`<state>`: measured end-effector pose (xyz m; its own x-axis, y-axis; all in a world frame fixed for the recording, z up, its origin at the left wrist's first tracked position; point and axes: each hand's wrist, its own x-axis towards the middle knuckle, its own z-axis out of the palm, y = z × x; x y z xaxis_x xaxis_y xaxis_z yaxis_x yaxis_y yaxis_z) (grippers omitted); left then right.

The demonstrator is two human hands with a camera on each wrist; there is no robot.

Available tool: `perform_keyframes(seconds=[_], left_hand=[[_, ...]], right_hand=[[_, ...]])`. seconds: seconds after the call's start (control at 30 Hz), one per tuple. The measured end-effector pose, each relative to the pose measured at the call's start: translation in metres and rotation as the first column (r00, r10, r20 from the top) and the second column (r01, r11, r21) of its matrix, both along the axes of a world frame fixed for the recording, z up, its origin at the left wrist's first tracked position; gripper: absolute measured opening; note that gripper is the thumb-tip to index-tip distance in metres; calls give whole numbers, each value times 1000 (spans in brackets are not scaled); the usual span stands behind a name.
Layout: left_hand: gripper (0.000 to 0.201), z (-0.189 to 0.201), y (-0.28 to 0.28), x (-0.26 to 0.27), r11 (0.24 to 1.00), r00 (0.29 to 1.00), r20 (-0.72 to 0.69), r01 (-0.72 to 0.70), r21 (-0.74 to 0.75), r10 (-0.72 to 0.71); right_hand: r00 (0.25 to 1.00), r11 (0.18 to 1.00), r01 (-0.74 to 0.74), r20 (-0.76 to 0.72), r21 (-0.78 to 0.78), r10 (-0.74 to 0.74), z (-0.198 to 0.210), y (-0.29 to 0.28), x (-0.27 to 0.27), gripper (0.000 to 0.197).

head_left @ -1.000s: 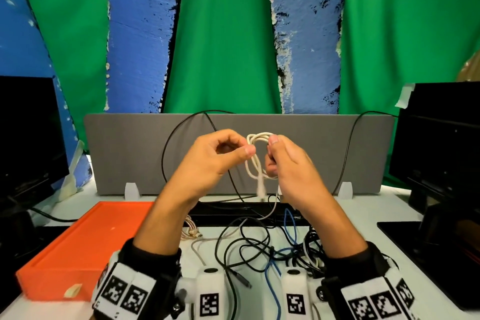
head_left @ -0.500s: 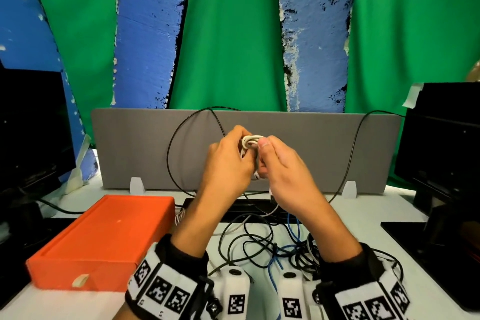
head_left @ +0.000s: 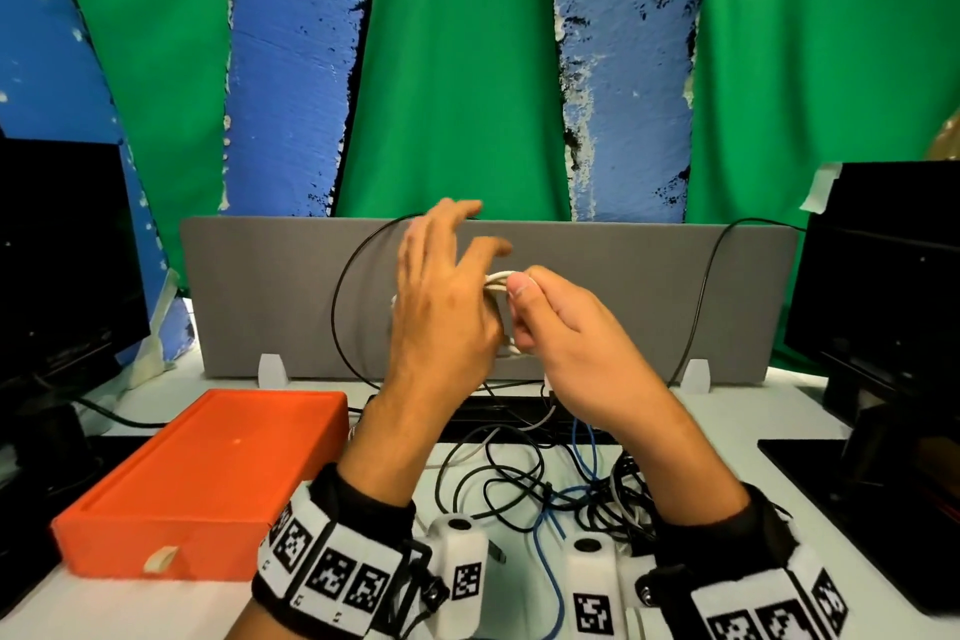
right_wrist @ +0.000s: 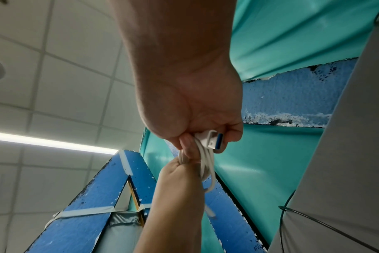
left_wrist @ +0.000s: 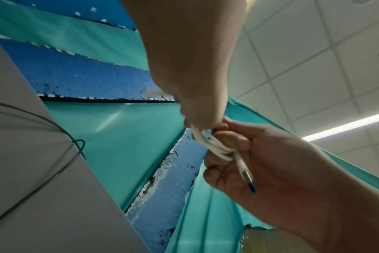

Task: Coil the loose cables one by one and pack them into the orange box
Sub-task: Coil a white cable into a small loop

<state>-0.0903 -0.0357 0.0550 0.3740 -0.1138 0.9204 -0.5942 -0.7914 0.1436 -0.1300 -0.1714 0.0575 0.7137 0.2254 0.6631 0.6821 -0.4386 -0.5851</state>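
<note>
right hand (head_left: 566, 327) pinched the coiled white usb cable (head_left: 501, 282); left hand (head_left: 441, 307), fingers spread, lay against it; the closed orange box (head_left: 208, 478) lay down-left, nearer the left hand.

You are holding a white cable (head_left: 500, 278) whose plug (right_wrist: 214, 139) is showing a blue tip. An orange box (head_left: 208, 478) is sitting by the white desk's (head_left: 691, 437) left edge, with black and blue cables (head_left: 540, 489) tangling beside it. Black-and-white checked wristbands (head_left: 332, 572) are wrapping your wrists, and green and blue panels (head_left: 457, 68) are striping the wall.
</note>
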Motion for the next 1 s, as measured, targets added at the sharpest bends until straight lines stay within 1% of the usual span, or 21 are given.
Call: perform_keyframes(seconds=[0.03,0.07,0.1,0.17,0.23,0.27,0.3,0.37,0.4,0.43,0.47,0.5,0.53,0.6,0.63,0.67,0.7,0.77,0.8,0.9,1.0], left_hand=[[34,1,2,-1,981,979,-66,194,-4,-194],[34,2,3,-3,930,916,-162,365,-49,-368],[33,3,4,-6,876,839,-255,468,-115,-481],[23,5,5,-9,818,738,-355,532,-218,-574],[19,4,5,-10,741,645,-366,574,-349,-671],[21,3,3,-10,723,626,-364,573,-385,-690],[25,2,1,-9,753,662,-362,545,-369,-657],[30,-3,-3,-6,880,821,-319,425,-213,-474],[32,-5,-5,-4,923,883,-271,360,-135,-384],[33,-6,-5,-4,944,918,-219,317,-95,-331],[34,-7,-6,-3,947,934,-160,308,-91,-320],[34,-8,-5,-2,934,931,-105,336,-119,-349],[33,-8,-5,-2,904,913,-52,392,-173,-405],[33,-7,-5,-5,805,850,17,504,-312,-526],[35,-6,-4,-6,766,827,31,533,-359,-561],[36,-6,-3,-7,746,815,35,546,-382,-579],[34,-5,-2,-7,743,813,28,545,-388,-581],[25,-3,0,-6,751,818,6,531,-392,-575],[22,-1,2,-5,757,825,1,519,-398,-565],[22,4,11,-3,779,865,9,457,-429,-502],[25,5,18,-1,800,884,-11,418,-429,-468]], right_hand=[[1000,1000,-8,-10,13,8,1,-3,1,37],[1000,1000,-9,-25,24,10,1,-6,2,37],[999,999,-3,-40,39,5,1,-8,3,37],[998,995,33,-63,99,-26,1,-11,7,37],[993,981,66,-107,180,-47,-1,-13,12,38],[990,976,71,-131,208,-44,-1,-13,15,39],[988,972,70,-152,223,-37,-3,-11,16,40],[984,966,60,-176,252,-15,-4,-8,16,43],[982,960,44,-187,275,9,-3,-7,15,43],[980,954,22,-195,299,38,-2,-5,11,43],[977,948,-1,-201,320,69,-1,-5,9,44],[972,941,-31,-209,337,106,0,-5,5,44],[962,931,-64,-225,359,152,1,-5,3,44],[916,891,-142,-285,430,284,1,-3,-1,41],[879,862,-179,-316,474,357,1,-2,-2,39],[840,831,-208,-340,516,422,1,-2,-2,38],[809,804,-228,-353,549,470,1,-2,-1,37],[783,789,-255,-360,558,508,1,-6,1,35],[796,814,-265,-359,517,487,1,-9,2,33],[868,922,-284,-338,262,363,2,-21,3,18],[910,966,-242,-325,86,257,4,-26,0,16]])
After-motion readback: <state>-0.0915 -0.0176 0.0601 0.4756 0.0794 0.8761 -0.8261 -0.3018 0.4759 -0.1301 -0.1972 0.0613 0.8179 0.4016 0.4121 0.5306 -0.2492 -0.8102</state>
